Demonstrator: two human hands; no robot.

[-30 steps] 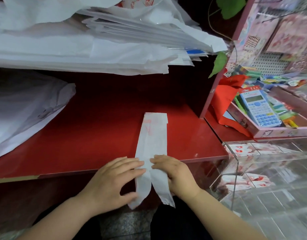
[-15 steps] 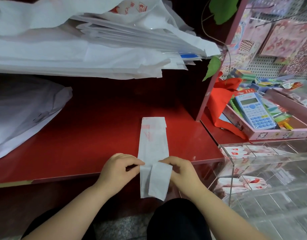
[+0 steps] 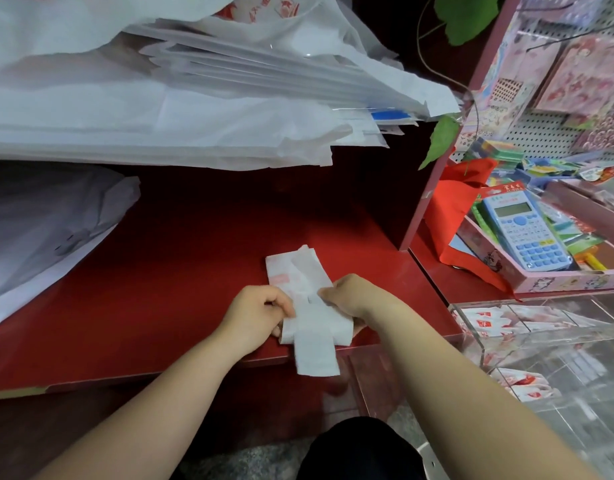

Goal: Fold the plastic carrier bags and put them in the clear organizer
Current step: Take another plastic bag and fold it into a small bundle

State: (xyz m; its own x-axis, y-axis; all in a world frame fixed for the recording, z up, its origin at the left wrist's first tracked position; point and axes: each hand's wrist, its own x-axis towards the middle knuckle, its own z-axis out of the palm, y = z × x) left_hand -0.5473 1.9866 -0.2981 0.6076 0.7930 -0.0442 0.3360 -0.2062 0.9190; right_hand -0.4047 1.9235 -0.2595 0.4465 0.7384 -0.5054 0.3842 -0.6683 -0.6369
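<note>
A white carrier bag point(image 3: 312, 336), folded into a narrow strip with faint red print, lies at the front edge of the red shelf point(image 3: 181, 271). Its near end is doubled over and its far end is bent back toward me. My left hand point(image 3: 255, 315) pinches the strip's left edge with curled fingers. My right hand point(image 3: 350, 297) grips its right side, fingers wrapped under the fold. The clear organizer point(image 3: 541, 344) stands at the lower right, with several folded bags point(image 3: 485, 322) inside its compartments.
A thick pile of unfolded white bags point(image 3: 194, 98) overhangs the shelf at the back. More white bags point(image 3: 46, 233) lie at the left. To the right, a pink tray point(image 3: 568, 282) holds a blue calculator point(image 3: 523, 230), and red cloth point(image 3: 454, 220) drapes beside it.
The long flat strip has been shortened: both hands went from pressing it flat to pinching it, folded the near handles up, and the far end has come back toward me.
</note>
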